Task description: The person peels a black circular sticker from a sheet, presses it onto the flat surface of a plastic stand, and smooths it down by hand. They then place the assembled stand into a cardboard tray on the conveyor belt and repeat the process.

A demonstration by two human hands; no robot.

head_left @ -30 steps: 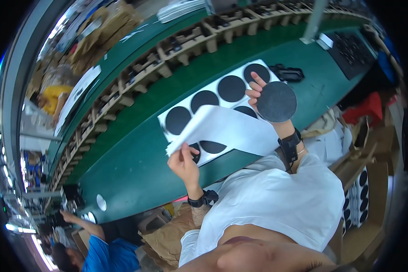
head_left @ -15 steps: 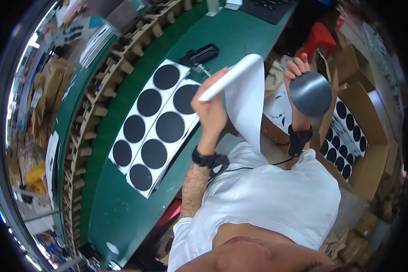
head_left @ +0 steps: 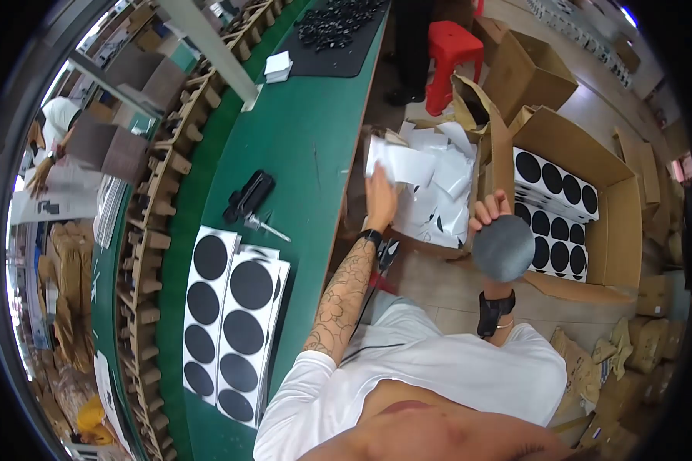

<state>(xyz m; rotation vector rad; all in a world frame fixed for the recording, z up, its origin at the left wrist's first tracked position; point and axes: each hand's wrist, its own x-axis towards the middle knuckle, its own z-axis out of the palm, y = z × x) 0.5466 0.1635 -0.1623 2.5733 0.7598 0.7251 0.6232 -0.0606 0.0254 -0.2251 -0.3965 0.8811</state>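
Note:
My left hand [head_left: 382,201] reaches out past the bench edge, its fingers closed on a white backing sheet [head_left: 411,166] and slightly blurred. That sheet lies over a carton heaped with loose white paper scraps [head_left: 450,184]. My right hand [head_left: 490,209] is raised on the right and grips a round dark disc [head_left: 504,250] by its edge; the disc's glossy grey-black face hides part of the palm. On the green bench [head_left: 300,115] lie white sheets [head_left: 234,310] carrying rows of black discs. Beyond them rests a black tool with a thin metal shaft [head_left: 250,197].
An open brown carton [head_left: 623,188] at right holds stacked sheets of black discs [head_left: 553,180]. Farther off stand a red stool [head_left: 455,54] and another person's dark-clad leg [head_left: 412,46]. A black mat [head_left: 346,58] bears small black parts. A wooden rack [head_left: 142,261] runs along the bench's left side.
My left hand has carried the white sheet away from the bench to the scrap carton. The disc in my right hand now appears lower in the picture. The whole view has turned toward the cartons.

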